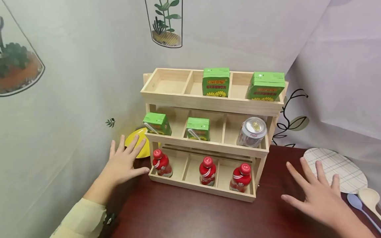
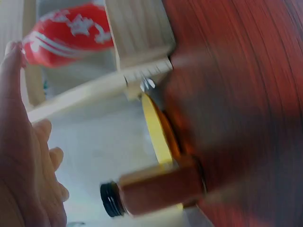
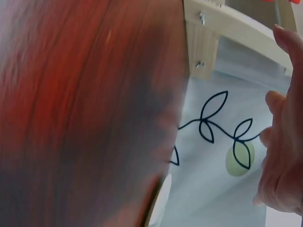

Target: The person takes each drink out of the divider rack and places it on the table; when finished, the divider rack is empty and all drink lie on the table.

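A three-tier wooden rack [image 1: 202, 190] stands between my hands. Its top tier bears two green drink cartons, one in the middle [image 1: 216, 82] and one at the right [image 1: 266, 86]. On the middle tier are a left carton [image 1: 157, 123], a centre carton [image 1: 198, 128] and a silver can [image 1: 252, 132]. Red bottles stand in the bottom compartments: left [image 1: 162, 163], middle [image 1: 207, 171], right [image 1: 240, 178]. My left hand [image 1: 123, 163], fingers spread and holding nothing, is beside the rack's lower left. My right hand [image 1: 317, 195] is spread too, apart from the rack's right side.
Behind my left hand is a yellow plate [image 1: 143, 145]; a bottle with a black cap [image 2: 156, 189] stands near it. At right lie a checked plate [image 1: 336, 170], a blue spoon [image 1: 355, 201] and a cream spoon [image 1: 369, 197]. Printed cloth [image 1: 238, 33] hangs behind the dark table [image 1: 178, 215].
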A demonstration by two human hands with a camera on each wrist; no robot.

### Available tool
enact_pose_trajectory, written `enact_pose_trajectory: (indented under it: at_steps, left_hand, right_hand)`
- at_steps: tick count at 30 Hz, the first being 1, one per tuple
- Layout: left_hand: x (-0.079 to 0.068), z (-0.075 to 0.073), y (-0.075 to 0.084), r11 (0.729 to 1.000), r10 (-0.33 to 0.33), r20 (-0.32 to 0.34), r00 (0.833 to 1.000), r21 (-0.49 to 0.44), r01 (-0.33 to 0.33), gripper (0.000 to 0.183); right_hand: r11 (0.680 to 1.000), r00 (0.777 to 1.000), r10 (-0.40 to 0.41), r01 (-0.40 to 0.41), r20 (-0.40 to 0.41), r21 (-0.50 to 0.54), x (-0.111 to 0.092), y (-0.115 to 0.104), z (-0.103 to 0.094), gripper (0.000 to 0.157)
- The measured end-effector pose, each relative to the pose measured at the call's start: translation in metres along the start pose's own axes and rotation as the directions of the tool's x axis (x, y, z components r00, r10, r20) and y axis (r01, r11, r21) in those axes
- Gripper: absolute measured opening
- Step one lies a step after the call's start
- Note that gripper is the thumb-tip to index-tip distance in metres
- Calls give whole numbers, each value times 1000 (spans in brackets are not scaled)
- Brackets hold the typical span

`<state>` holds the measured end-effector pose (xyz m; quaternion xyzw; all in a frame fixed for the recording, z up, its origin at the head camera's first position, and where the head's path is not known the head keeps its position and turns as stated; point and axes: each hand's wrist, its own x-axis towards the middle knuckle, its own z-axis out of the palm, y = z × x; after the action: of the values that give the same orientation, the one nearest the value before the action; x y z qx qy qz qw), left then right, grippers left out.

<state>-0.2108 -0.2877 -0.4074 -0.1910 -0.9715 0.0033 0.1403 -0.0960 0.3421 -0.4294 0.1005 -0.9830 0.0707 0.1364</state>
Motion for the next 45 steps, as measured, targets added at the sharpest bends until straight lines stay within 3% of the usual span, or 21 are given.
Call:
enact_pose_trajectory:
  at_steps: [5,9,13,18,20,22,26,28,31,35,38,40,41,43,45]
  left_hand:
    - [-1,4,17,993,-42,-30,999,-108,39,118]
    - [-1,12,28,956,-84,-25,996,-285,74,126]
    - [1,23,38,878,-93,22,995,-471,92,130]
    - [1,39,46,739,-79,78,994,-665,111,134]
    - [1,46,47,694,-89,73,993,-710,114,136]
    - [1,54,46,672,-103,56,993,-732,111,134]
    - [2,68,40,635,-95,45,994,-767,95,128]
    - [2,73,37,598,-78,54,995,-797,90,125]
    - [1,77,32,537,-63,58,996,-840,83,122]
    - [1,74,31,489,-50,42,998,-870,61,122]
    - [0,69,34,468,-32,36,999,-882,47,123]
    - [-1,66,36,447,-24,36,999,-894,43,123]
    - [-2,66,38,436,-26,35,999,-899,43,121]
    - [-4,68,39,409,-42,34,999,-911,48,120]
    - [-5,71,40,388,-58,21,998,-921,42,117]
  right_hand:
    - [993,997,-45,53,-67,110,2,-13,7,84]
    - [972,988,-58,88,-141,218,4,-24,14,67]
    - [945,973,-55,124,-225,304,7,-38,21,60]
    - [894,932,-72,218,-355,393,12,-55,28,62]
    - [871,928,-50,221,-370,438,14,-62,31,61]
    - [839,937,-6,195,-351,507,16,-69,34,60]
    - [746,955,72,141,-289,651,20,-83,42,59]
    - [708,959,80,137,-272,693,24,-91,45,59]
    - [640,961,69,165,-270,751,31,-101,51,62]
    - [506,959,49,216,-278,835,37,-110,60,69]
    - [449,953,12,266,-303,853,37,-112,67,74]
    - [442,949,-8,286,-316,850,36,-111,71,76]
    - [453,946,-15,296,-325,841,36,-111,73,77]
    - [481,939,-23,310,-342,820,36,-110,75,79]
    - [536,931,-17,315,-363,783,37,-110,77,81]
